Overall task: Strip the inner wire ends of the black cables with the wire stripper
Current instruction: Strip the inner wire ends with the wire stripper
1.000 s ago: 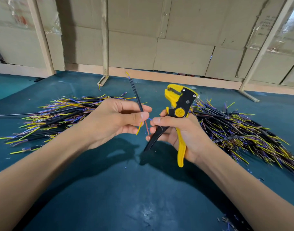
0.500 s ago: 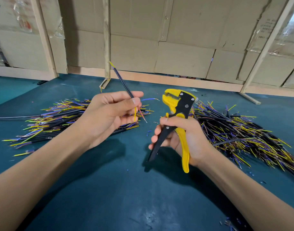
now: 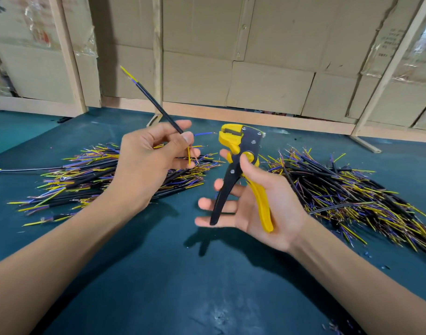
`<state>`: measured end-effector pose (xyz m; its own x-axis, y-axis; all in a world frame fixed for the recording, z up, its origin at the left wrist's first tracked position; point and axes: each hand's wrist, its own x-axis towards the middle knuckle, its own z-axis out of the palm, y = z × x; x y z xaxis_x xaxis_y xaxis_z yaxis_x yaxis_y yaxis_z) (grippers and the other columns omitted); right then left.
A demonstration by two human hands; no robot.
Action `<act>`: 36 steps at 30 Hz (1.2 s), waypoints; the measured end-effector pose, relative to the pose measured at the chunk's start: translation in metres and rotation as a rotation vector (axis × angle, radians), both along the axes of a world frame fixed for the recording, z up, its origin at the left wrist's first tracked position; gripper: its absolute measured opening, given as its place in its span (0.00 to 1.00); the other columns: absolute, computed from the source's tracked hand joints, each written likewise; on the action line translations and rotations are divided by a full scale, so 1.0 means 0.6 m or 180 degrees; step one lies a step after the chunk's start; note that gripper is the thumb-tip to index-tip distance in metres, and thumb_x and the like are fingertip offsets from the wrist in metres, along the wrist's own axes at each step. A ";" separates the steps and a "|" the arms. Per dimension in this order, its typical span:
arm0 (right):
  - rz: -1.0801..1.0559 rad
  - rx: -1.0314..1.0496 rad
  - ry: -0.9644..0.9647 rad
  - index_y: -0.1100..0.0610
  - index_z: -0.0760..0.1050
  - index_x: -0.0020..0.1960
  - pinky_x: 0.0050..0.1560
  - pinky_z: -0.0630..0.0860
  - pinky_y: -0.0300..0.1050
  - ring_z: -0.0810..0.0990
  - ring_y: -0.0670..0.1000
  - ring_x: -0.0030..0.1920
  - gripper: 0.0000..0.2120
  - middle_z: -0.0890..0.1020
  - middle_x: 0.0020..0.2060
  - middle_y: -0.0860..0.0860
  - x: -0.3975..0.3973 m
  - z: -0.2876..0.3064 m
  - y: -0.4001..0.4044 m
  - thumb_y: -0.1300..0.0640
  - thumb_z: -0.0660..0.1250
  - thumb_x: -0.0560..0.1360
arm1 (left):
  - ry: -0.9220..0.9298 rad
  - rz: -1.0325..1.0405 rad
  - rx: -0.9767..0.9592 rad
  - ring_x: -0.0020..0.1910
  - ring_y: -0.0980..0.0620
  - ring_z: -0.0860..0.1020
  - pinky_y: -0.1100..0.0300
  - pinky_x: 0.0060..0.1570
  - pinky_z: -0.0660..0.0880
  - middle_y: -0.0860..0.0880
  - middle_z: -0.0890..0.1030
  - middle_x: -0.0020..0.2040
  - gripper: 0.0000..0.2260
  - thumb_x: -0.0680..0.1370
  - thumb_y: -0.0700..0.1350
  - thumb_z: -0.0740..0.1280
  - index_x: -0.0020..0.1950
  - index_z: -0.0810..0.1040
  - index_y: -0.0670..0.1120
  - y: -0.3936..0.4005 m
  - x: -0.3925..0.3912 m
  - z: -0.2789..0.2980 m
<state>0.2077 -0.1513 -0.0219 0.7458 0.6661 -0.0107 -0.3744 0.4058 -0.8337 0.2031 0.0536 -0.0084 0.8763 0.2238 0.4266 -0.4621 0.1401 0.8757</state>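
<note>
My left hand pinches one black cable between thumb and fingers. The cable slants up and to the left, with yellow and blue wire ends at its top. At its lower end a yellow wire and a blue wire stick out past my thumb. My right hand lies palm up with fingers spread, and the yellow and black wire stripper rests in it. My thumb presses on the tool's yellow pivot. The tool's handles are spread apart, and its jaws point up, a short gap right of the cable's lower end.
Heaps of black cables with yellow and blue wire ends lie on the dark green table: one pile at the left, another at the right. Cardboard panels and wooden posts stand behind. Small insulation scraps lie near the lower right.
My left hand moved the cable up and left, away from the stripper. My right hand turned palm up, its fingers uncurled, and the stripper's handles spread.
</note>
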 end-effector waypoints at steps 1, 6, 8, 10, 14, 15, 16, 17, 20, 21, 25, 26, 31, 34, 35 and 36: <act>0.0036 -0.0096 -0.0117 0.50 0.74 0.72 0.52 0.77 0.73 0.83 0.68 0.47 0.20 0.79 0.45 0.59 -0.002 -0.002 0.001 0.44 0.64 0.82 | -0.0030 0.0039 0.0069 0.39 0.48 0.84 0.57 0.38 0.81 0.40 0.78 0.40 0.08 0.79 0.38 0.70 0.57 0.82 0.42 -0.001 0.000 0.000; -0.0060 -0.0391 -0.0449 0.66 0.73 0.67 0.44 0.80 0.67 0.83 0.64 0.39 0.23 0.81 0.44 0.63 -0.013 -0.013 0.017 0.51 0.65 0.80 | -0.0059 0.0141 0.0245 0.34 0.52 0.79 0.61 0.32 0.77 0.47 0.80 0.37 0.07 0.78 0.40 0.72 0.55 0.83 0.47 -0.008 -0.005 -0.002; -0.0072 -0.0382 -0.0500 0.68 0.76 0.61 0.44 0.81 0.66 0.83 0.63 0.39 0.19 0.82 0.44 0.65 -0.016 -0.016 0.019 0.53 0.65 0.78 | -0.0060 0.0139 0.0186 0.32 0.53 0.78 0.61 0.32 0.76 0.49 0.81 0.37 0.07 0.78 0.40 0.72 0.55 0.84 0.47 -0.008 -0.006 -0.001; -0.0051 -0.0325 -0.0548 0.66 0.78 0.56 0.44 0.81 0.66 0.83 0.63 0.39 0.14 0.82 0.43 0.66 -0.017 -0.018 0.019 0.55 0.65 0.78 | -0.0073 0.0125 0.0121 0.31 0.53 0.77 0.61 0.32 0.76 0.49 0.81 0.38 0.07 0.78 0.40 0.72 0.55 0.84 0.47 -0.008 -0.005 0.001; -0.0007 -0.0294 -0.0635 0.62 0.79 0.50 0.45 0.80 0.66 0.82 0.63 0.39 0.08 0.80 0.40 0.63 -0.018 -0.019 0.021 0.58 0.69 0.75 | -0.0077 0.0168 0.0158 0.31 0.52 0.77 0.61 0.32 0.76 0.46 0.81 0.39 0.07 0.78 0.39 0.71 0.55 0.84 0.48 -0.006 -0.004 0.003; 0.0009 -0.0308 -0.0661 0.62 0.79 0.49 0.45 0.80 0.65 0.82 0.63 0.39 0.09 0.80 0.40 0.63 -0.018 -0.019 0.021 0.57 0.70 0.73 | -0.0074 0.0170 0.0161 0.31 0.52 0.77 0.61 0.32 0.76 0.45 0.81 0.40 0.07 0.78 0.39 0.72 0.54 0.84 0.48 -0.006 -0.004 0.003; 0.0031 -0.0325 -0.0690 0.62 0.78 0.49 0.45 0.80 0.65 0.82 0.63 0.38 0.09 0.79 0.39 0.62 -0.018 -0.020 0.021 0.57 0.71 0.72 | -0.0078 0.0162 0.0167 0.31 0.52 0.77 0.61 0.32 0.76 0.44 0.80 0.40 0.07 0.78 0.39 0.72 0.54 0.84 0.48 -0.005 -0.004 0.003; 0.0054 -0.0339 -0.0711 0.62 0.78 0.49 0.45 0.80 0.65 0.81 0.63 0.38 0.10 0.79 0.39 0.62 -0.018 -0.020 0.021 0.57 0.71 0.72 | -0.0084 0.0143 0.0177 0.31 0.52 0.77 0.61 0.32 0.76 0.42 0.80 0.41 0.07 0.78 0.39 0.72 0.54 0.85 0.49 -0.005 -0.004 0.003; 0.0099 -0.0333 -0.0734 0.62 0.77 0.49 0.44 0.80 0.65 0.81 0.63 0.38 0.10 0.79 0.39 0.61 -0.018 -0.021 0.019 0.57 0.71 0.72 | -0.0102 0.0097 0.0182 0.30 0.53 0.76 0.61 0.32 0.76 0.41 0.78 0.41 0.08 0.78 0.38 0.72 0.53 0.85 0.49 -0.007 -0.005 0.004; 0.0104 -0.0315 -0.0731 0.62 0.77 0.49 0.44 0.80 0.65 0.81 0.63 0.38 0.10 0.78 0.39 0.61 -0.019 -0.020 0.019 0.57 0.71 0.72 | -0.0107 0.0096 0.0181 0.30 0.53 0.76 0.61 0.32 0.75 0.41 0.78 0.40 0.08 0.78 0.38 0.71 0.53 0.85 0.49 -0.008 -0.006 0.004; 0.0127 -0.0355 -0.0738 0.61 0.76 0.49 0.44 0.80 0.65 0.81 0.62 0.38 0.06 0.78 0.38 0.60 -0.018 -0.020 0.018 0.60 0.69 0.74 | -0.0114 0.0090 0.0189 0.29 0.52 0.74 0.61 0.32 0.75 0.41 0.78 0.40 0.09 0.78 0.37 0.71 0.54 0.85 0.48 -0.007 -0.005 0.006; 0.0136 -0.0378 -0.0756 0.61 0.75 0.49 0.44 0.80 0.64 0.80 0.62 0.37 0.04 0.78 0.37 0.60 -0.017 -0.020 0.018 0.61 0.67 0.75 | -0.0110 0.0096 0.0195 0.29 0.52 0.74 0.61 0.32 0.75 0.42 0.78 0.40 0.09 0.78 0.36 0.71 0.54 0.85 0.47 -0.006 -0.005 0.006; 0.0166 -0.0433 -0.0770 0.59 0.74 0.44 0.40 0.81 0.60 0.79 0.60 0.33 0.02 0.76 0.34 0.58 -0.017 -0.021 0.019 0.63 0.63 0.76 | -0.0105 0.0138 0.0223 0.29 0.52 0.73 0.60 0.33 0.75 0.42 0.78 0.39 0.09 0.78 0.36 0.71 0.55 0.85 0.47 -0.007 -0.006 0.006; 0.0109 -0.0478 -0.0732 0.58 0.74 0.42 0.36 0.80 0.56 0.78 0.58 0.30 0.03 0.75 0.32 0.57 -0.018 -0.020 0.021 0.62 0.63 0.74 | -0.0089 0.0132 0.0224 0.29 0.52 0.73 0.60 0.32 0.75 0.40 0.77 0.40 0.09 0.78 0.36 0.71 0.55 0.84 0.46 -0.006 -0.007 0.007; 0.0017 -0.0530 -0.0719 0.58 0.74 0.39 0.33 0.79 0.54 0.76 0.57 0.27 0.04 0.74 0.31 0.57 -0.019 -0.020 0.022 0.61 0.63 0.73 | -0.0081 0.0111 0.0241 0.28 0.52 0.74 0.60 0.32 0.75 0.42 0.78 0.39 0.09 0.78 0.36 0.71 0.55 0.85 0.46 -0.006 -0.007 0.007; -0.0122 -0.0599 -0.0719 0.57 0.73 0.36 0.29 0.78 0.50 0.74 0.56 0.25 0.06 0.73 0.28 0.56 -0.019 -0.021 0.023 0.59 0.64 0.71 | -0.0076 0.0086 0.0290 0.28 0.53 0.74 0.60 0.32 0.75 0.44 0.79 0.38 0.09 0.77 0.37 0.72 0.55 0.85 0.47 -0.006 -0.007 0.006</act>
<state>0.1960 -0.1377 -0.0347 0.7680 0.6394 0.0376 -0.1582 0.2463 -0.9562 0.1991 0.0497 -0.0045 0.8598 0.2064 0.4670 -0.4855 0.0476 0.8729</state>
